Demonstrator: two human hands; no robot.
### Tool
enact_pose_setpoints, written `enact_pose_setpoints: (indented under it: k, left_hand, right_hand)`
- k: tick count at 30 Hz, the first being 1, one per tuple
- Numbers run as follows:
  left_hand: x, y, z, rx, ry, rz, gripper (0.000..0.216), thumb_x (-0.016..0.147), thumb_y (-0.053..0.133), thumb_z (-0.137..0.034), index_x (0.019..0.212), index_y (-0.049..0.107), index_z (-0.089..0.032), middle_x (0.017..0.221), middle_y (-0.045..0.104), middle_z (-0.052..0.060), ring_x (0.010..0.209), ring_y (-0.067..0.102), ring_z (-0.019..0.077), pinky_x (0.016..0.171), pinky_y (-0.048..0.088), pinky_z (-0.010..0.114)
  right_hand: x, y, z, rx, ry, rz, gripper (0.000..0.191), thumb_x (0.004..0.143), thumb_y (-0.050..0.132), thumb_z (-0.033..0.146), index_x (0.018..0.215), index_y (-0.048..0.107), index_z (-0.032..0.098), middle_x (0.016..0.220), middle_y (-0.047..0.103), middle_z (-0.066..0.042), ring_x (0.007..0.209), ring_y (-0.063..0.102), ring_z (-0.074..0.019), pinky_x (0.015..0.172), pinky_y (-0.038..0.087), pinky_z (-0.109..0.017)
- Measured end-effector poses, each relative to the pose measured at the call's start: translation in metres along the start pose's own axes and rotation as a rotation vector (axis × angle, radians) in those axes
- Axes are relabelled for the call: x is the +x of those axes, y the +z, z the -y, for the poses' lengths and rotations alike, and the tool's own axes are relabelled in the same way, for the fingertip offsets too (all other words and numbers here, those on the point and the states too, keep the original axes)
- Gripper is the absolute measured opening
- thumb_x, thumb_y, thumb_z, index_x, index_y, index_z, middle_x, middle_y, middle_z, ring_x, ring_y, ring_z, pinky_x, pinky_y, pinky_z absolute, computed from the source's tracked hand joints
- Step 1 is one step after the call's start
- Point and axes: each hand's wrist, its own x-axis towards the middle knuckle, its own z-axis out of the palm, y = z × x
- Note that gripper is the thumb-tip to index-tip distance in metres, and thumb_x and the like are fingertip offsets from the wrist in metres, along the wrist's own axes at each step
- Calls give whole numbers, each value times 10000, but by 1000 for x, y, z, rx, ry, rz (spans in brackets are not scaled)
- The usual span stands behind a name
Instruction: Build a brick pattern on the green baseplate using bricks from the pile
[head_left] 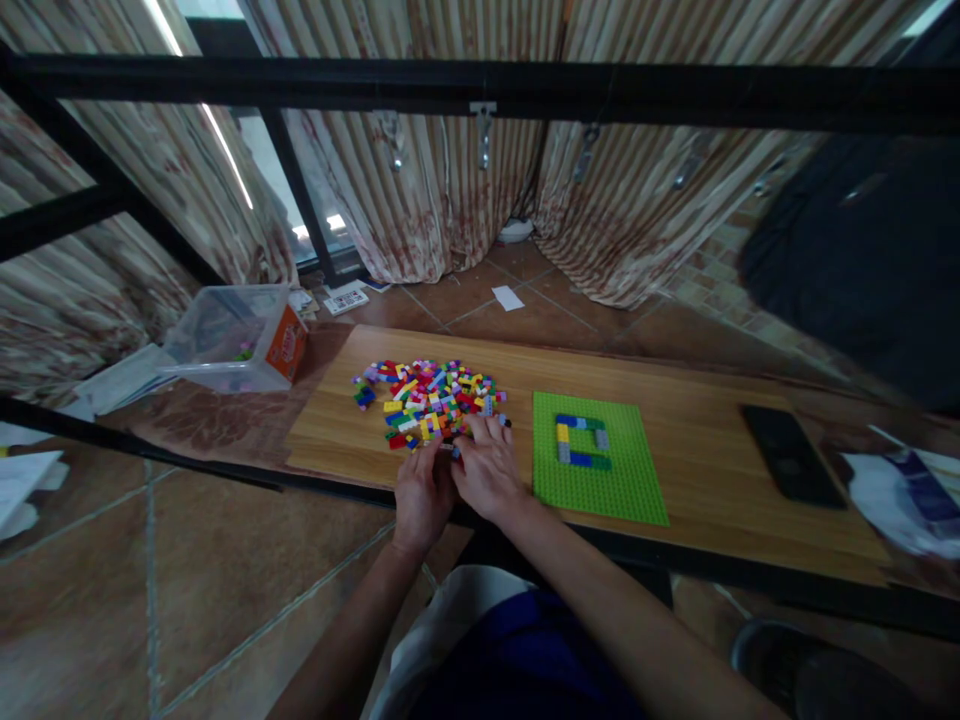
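Observation:
A heap of small coloured bricks (431,395) lies on a wooden board (697,440). Both hands rest at the heap's near edge, touching each other. My left hand (421,495) has its fingers curled together at the bricks. My right hand (487,462) lies over the heap's near right corner with fingers bent, pinching among the bricks. What either hand holds is too small to make out. Right of the hands lies a green baseplate (634,490) with a square ring of blue, grey, green and yellow bricks (582,441) on it.
A clear plastic box (232,338) with an orange label lies on its side at the left. A black phone (791,452) lies on the board at the right, with a white bag (904,495) beyond it. Black frame bars cross overhead. Curtains hang behind.

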Motion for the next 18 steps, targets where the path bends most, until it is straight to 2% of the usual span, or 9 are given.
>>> enact_pose_setpoints:
  k: [5,8,10,14,18]
  left_hand:
    - [1,-2,-2,-18,-9,-1,412,853,477,-89,1250,547,-173,1094,681,95,1021,633,235,938,514,436]
    - [2,-7,-6,-56,-27,-14,376,879,484,-124,1246,547,-172,1085,682,94,1022,635,228,931,523,423]
    - [2,-11,-9,-69,-28,-25,377,884,501,-143,1257,541,-175,1095,677,96,1036,633,226,930,527,416]
    - [2,-13,-19,-87,19,-17,357,891,516,-168,1246,551,-176,1085,676,98,1039,637,226,929,531,407]
    - [-6,-1,-35,-115,98,57,341,905,497,-167,1240,558,-183,1124,669,101,1067,632,223,938,531,399]
  right_hand:
    - [1,2,-1,67,4,-64,195,887,533,204,924,723,183,1261,579,-114,1141,452,-288,943,385,-457]
    - [-1,1,-7,300,42,-180,146,853,604,246,921,729,209,1167,615,-94,1106,488,-268,957,411,-441]
    - [-6,0,-15,548,81,-238,145,838,619,249,932,720,205,1048,647,-78,1000,556,-224,911,458,-387]
    - [-30,-6,-37,979,199,-259,158,826,610,282,941,690,210,842,682,-19,750,616,-151,722,505,-284]
    - [-67,-17,-70,1014,336,-339,165,800,629,299,925,694,213,825,708,-12,743,637,-152,714,511,-283]
